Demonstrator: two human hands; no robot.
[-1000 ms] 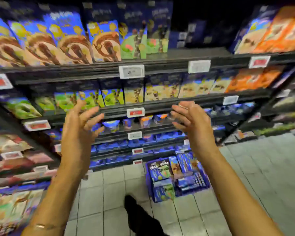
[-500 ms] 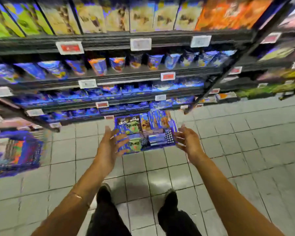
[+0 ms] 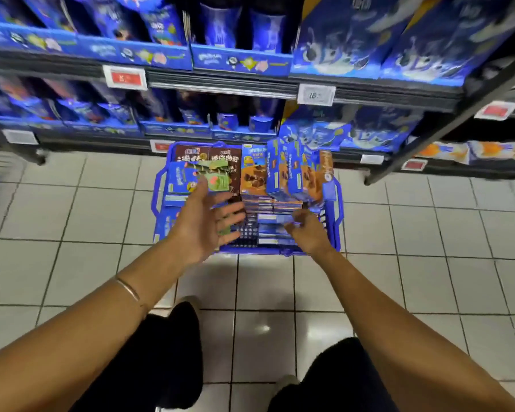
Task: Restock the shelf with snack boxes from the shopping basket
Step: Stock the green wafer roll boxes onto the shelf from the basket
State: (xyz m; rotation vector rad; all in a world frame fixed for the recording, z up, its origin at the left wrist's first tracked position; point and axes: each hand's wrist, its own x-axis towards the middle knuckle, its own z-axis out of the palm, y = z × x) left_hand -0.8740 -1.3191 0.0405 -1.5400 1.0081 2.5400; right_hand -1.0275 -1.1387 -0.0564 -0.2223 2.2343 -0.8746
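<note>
A blue shopping basket (image 3: 336, 203) stands on the tiled floor in front of the bottom shelf (image 3: 220, 135). It is packed with snack boxes: brown ones (image 3: 220, 157) at the back, a green one (image 3: 219, 181), an orange cookie box (image 3: 253, 176), upright blue boxes (image 3: 283, 173) and flat blue boxes (image 3: 269, 234) stacked at the front. My left hand (image 3: 205, 224) hovers over the basket's left half with its fingers spread and holds nothing. My right hand (image 3: 308, 231) is down on the flat blue stack, fingers bent at a box's edge; blur hides any grip.
Shelves (image 3: 238, 87) full of blue snack boxes rise right behind the basket, with price tags (image 3: 125, 78) on their edges. A dark shelf post (image 3: 428, 144) slants down to the floor at the right. My legs in dark trousers (image 3: 161, 352) stand just behind the basket.
My view has dropped from the upper shelves to the basket. Both hands came down from chest height; the left is now over the boxes and the right has reached the flat blue stack.
</note>
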